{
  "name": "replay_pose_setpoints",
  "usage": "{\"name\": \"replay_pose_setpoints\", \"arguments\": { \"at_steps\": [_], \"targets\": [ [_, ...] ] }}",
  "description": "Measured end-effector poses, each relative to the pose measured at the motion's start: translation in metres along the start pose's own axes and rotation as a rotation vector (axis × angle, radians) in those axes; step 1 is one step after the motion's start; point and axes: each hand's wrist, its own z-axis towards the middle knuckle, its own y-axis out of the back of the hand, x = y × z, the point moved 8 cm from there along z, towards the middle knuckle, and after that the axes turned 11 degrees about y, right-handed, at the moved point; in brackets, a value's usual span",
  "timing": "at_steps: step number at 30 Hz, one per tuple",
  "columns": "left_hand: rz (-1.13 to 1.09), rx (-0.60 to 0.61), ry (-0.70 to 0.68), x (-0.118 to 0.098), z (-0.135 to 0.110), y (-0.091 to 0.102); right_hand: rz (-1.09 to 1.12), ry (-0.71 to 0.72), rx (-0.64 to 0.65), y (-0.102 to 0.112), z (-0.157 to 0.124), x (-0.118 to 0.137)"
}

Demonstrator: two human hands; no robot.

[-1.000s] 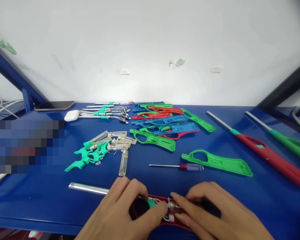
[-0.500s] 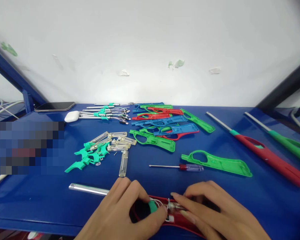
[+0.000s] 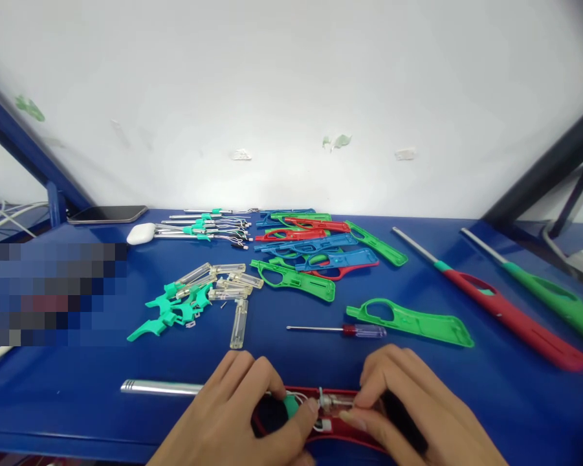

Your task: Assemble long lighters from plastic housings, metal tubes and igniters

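A red lighter half-shell [image 3: 340,430] lies open side up near the table's front edge. From its left end sticks out a silver metal tube [image 3: 162,387]. Inside it are a teal trigger [image 3: 291,406], thin white wires and a clear fuel tank [image 3: 336,402]. My left hand [image 3: 245,414] is closed around the shell's trigger end, thumb and fingertips pressing by the wires. At the other end, my right hand [image 3: 412,414] pinches the fuel tank where it sits in the shell. My palms hide parts of the shell.
Beyond my hands lie a screwdriver [image 3: 363,331], a green half-shell [image 3: 417,321], clear tanks [image 3: 239,323] and teal triggers [image 3: 169,314]. Coloured shells [image 3: 320,246] and metal tubes with wires [image 3: 204,226] lie farther back. Red [image 3: 514,317] and green [image 3: 548,291] lighters lie right.
My right fingers have curled in from a flatter reach to a pinch on the fuel tank. My left hand keeps its hold. The whole view has shifted slightly.
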Motion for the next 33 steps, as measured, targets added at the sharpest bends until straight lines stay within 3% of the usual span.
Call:
{"name": "replay_pose_setpoints", "arguments": {
  "at_steps": [5,17,24,33],
  "targets": [
    [-0.025,-0.041,-0.007,0.000,0.004,0.004,0.047,-0.037,-0.004,-0.001,0.002,-0.003],
    [-0.042,-0.049,-0.001,0.003,0.000,0.001,0.176,-0.067,-0.119,0.018,0.005,-0.003],
    [-0.061,-0.092,0.007,0.000,0.004,0.006,0.191,-0.128,-0.062,0.015,0.008,-0.003],
    [-0.067,-0.057,0.028,0.002,0.000,0.003,-0.034,-0.057,0.063,0.004,0.006,0.007]
  ]
}}
